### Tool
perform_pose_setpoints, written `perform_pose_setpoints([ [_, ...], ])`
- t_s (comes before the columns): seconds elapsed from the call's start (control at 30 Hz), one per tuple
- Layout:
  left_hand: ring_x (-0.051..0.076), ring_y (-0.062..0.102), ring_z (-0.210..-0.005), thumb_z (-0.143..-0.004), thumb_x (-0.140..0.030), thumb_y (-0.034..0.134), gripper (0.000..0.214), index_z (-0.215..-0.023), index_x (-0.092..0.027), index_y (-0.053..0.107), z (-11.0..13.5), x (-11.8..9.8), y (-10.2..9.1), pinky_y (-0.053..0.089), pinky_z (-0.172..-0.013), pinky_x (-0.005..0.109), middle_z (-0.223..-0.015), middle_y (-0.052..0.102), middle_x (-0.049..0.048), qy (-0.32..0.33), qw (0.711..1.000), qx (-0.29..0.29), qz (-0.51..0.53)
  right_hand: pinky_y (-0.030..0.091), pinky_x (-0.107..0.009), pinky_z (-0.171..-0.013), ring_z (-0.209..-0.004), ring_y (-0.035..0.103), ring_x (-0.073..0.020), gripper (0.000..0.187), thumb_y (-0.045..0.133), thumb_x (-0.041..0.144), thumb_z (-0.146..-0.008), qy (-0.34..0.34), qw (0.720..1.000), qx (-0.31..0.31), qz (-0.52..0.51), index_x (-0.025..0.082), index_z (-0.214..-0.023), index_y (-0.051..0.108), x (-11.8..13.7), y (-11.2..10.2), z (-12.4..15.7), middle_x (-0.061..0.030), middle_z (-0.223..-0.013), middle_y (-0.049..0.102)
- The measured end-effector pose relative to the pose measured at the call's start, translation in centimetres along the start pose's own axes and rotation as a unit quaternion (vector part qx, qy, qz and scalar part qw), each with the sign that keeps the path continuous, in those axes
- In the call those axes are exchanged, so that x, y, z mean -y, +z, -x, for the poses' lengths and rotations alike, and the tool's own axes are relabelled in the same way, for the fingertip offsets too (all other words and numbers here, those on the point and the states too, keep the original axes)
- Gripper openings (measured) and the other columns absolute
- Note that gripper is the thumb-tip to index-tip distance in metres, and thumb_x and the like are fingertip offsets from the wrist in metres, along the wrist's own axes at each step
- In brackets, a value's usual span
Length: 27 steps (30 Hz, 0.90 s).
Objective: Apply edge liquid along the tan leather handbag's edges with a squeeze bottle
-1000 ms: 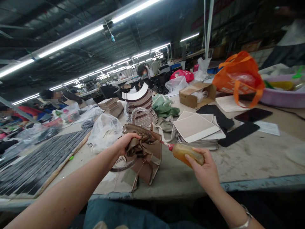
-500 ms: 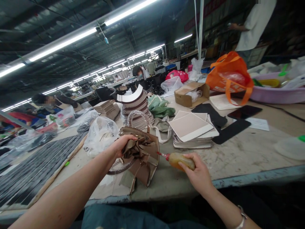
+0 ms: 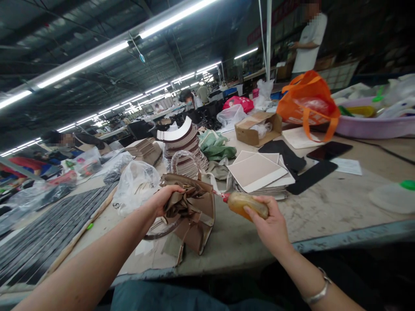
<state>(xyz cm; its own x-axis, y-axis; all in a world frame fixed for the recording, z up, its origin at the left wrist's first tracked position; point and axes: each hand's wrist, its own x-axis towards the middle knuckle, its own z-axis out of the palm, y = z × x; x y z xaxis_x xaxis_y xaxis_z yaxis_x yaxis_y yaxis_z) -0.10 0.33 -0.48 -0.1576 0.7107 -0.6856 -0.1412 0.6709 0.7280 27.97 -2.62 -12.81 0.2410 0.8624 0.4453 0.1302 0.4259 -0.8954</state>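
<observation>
Beige and scuffed, the worktable [image 3: 327,209] spread across the middle and lower part of the frame. Dark grey strips [image 3: 55,233] filled its left side. At lower centre sat the brown bag [image 3: 192,240], tilted, its thin lining [image 3: 181,203] crumpled outward. It looked part-finished: body and wrapped handles [image 3: 186,156] seemed already together, while panels near the bottom hung loose and the right-hand edge appeared unclosed. Whether any liquid lay along that edge could not be told. Right of centre, a stack of flat panels [image 3: 259,172] lay apart from both hands, and seemed untouched. The left hand [image 3: 166,199] gripped the bunched lining at the bag's upper left. The right hand [image 3: 271,221] was wrapped round an amber squeeze bottle [image 3: 248,205], whose red nozzle [image 3: 226,197] pointed left at the bag's edge; contact could not be made out.
</observation>
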Motion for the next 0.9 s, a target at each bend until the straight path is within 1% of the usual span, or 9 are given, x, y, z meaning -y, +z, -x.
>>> perform_pose_setpoints([
  [0.13, 0.027, 0.068, -0.055, -0.073, -0.021, 0.055, 0.025, -0.087, -0.004, 0.068, 0.3, -0.1, 0.0, 0.058, -0.052, 0.035, -0.068, 0.071, 0.0171, 0.012, 0.999, 0.004, -0.034, 0.05, -0.029, -0.073, -0.082, 0.058, -0.017, 0.024, 0.065, 0.035, -0.079, 0.003, 1.0, -0.002, -0.017, 0.022, -0.095, 0.053, 0.5, -0.1, -0.3, -0.0018, -0.09, 0.058],
  [0.27, 0.026, 0.067, -0.05, -0.071, -0.02, 0.056, 0.02, -0.081, -0.007, 0.067, 1.0, -0.3, 0.2, 0.058, -0.049, 0.035, -0.062, 0.07, 0.015, 0.006, 1.0, -0.006, -0.027, 0.05, -0.032, -0.076, -0.086, 0.057, -0.0188, 0.023, 0.065, 0.034, -0.079, -0.018, 1.0, 0.01, -0.01, 0.023, -0.095, 0.053, 0.2, -0.7, 0.2, -0.003, -0.092, 0.057],
  [0.37, 0.025, 0.066, -0.047, -0.07, -0.017, 0.056, 0.018, -0.082, -0.009, 0.066, 1.3, -0.4, 0.3, 0.057, -0.046, 0.035, -0.059, 0.069, 0.013, 0.006, 1.0, 0.001, 0.002, 0.05, -0.033, -0.076, -0.085, 0.057, -0.0192, 0.022, 0.066, 0.033, -0.079, -0.019, 0.999, 0.039, 0.005, 0.023, -0.095, 0.054, -0.5, -1.1, 1.1, -0.0035, -0.093, 0.056],
  [0.43, 0.026, 0.066, -0.048, -0.069, -0.017, 0.056, 0.019, -0.084, -0.01, 0.066, 1.3, -0.3, 0.3, 0.057, -0.047, 0.036, -0.06, 0.07, 0.0128, 0.003, 1.0, 0.007, 0.012, 0.05, -0.033, -0.075, -0.084, 0.058, -0.0191, 0.022, 0.065, 0.033, -0.08, -0.014, 0.998, 0.064, 0.014, 0.023, -0.096, 0.054, -1.1, -1.0, 1.5, -0.0032, -0.093, 0.057],
  [0.5, 0.027, 0.067, -0.049, -0.069, -0.017, 0.056, 0.02, -0.085, -0.01, 0.065, 1.4, -0.3, 0.3, 0.058, -0.048, 0.037, -0.06, 0.07, 0.013, 0.001, 1.0, 0.007, 0.011, 0.049, -0.034, -0.077, -0.084, 0.058, -0.0194, 0.022, 0.065, 0.032, -0.081, -0.009, 0.997, 0.075, 0.02, 0.023, -0.096, 0.053, -1.5, -0.7, 1.7, -0.0028, -0.093, 0.057],
  [0.6, 0.027, 0.066, -0.048, -0.069, -0.018, 0.057, 0.019, -0.083, -0.01, 0.065, 1.4, -0.2, 0.2, 0.057, -0.045, 0.036, -0.059, 0.069, 0.0126, 0.004, 1.0, -0.003, 0.001, 0.048, -0.034, -0.078, -0.085, 0.057, -0.0196, 0.022, 0.065, 0.033, -0.081, -0.003, 0.997, 0.067, 0.027, 0.022, -0.097, 0.053, -1.4, -0.2, 1.2, -0.0028, -0.092, 0.057],
  [0.67, 0.026, 0.065, -0.046, -0.069, -0.018, 0.057, 0.017, -0.082, -0.01, 0.065, 1.4, -0.1, 0.2, 0.056, -0.043, 0.035, -0.058, 0.069, 0.0127, 0.006, 1.0, -0.008, -0.003, 0.049, -0.034, -0.078, -0.086, 0.057, -0.0198, 0.023, 0.064, 0.034, -0.081, -0.004, 0.998, 0.049, 0.026, 0.022, -0.097, 0.053, -0.9, 0.0, 0.7, -0.0032, -0.093, 0.057],
  [0.77, 0.026, 0.065, -0.045, -0.069, -0.018, 0.058, 0.015, -0.08, -0.01, 0.065, 1.3, 0.1, 0.1, 0.056, -0.043, 0.034, -0.058, 0.069, 0.0134, 0.007, 1.0, -0.012, -0.004, 0.049, -0.033, -0.077, -0.087, 0.057, -0.0199, 0.024, 0.064, 0.035, -0.08, -0.004, 1.0, 0.017, 0.005, 0.022, -0.097, 0.053, 0.1, 0.0, -0.1, -0.0035, -0.093, 0.058],
  [0.9, 0.027, 0.066, -0.046, -0.069, -0.017, 0.058, 0.015, -0.08, -0.01, 0.065, 1.1, 0.1, 0.2, 0.057, -0.043, 0.035, -0.058, 0.069, 0.0129, 0.005, 1.0, -0.015, 0.001, 0.051, -0.033, -0.076, -0.086, 0.058, -0.0197, 0.026, 0.065, 0.036, -0.078, 0.019, 0.999, 0.005, -0.033, 0.022, -0.096, 0.053, 0.9, -0.1, -0.4, -0.0037, -0.092, 0.059],
])
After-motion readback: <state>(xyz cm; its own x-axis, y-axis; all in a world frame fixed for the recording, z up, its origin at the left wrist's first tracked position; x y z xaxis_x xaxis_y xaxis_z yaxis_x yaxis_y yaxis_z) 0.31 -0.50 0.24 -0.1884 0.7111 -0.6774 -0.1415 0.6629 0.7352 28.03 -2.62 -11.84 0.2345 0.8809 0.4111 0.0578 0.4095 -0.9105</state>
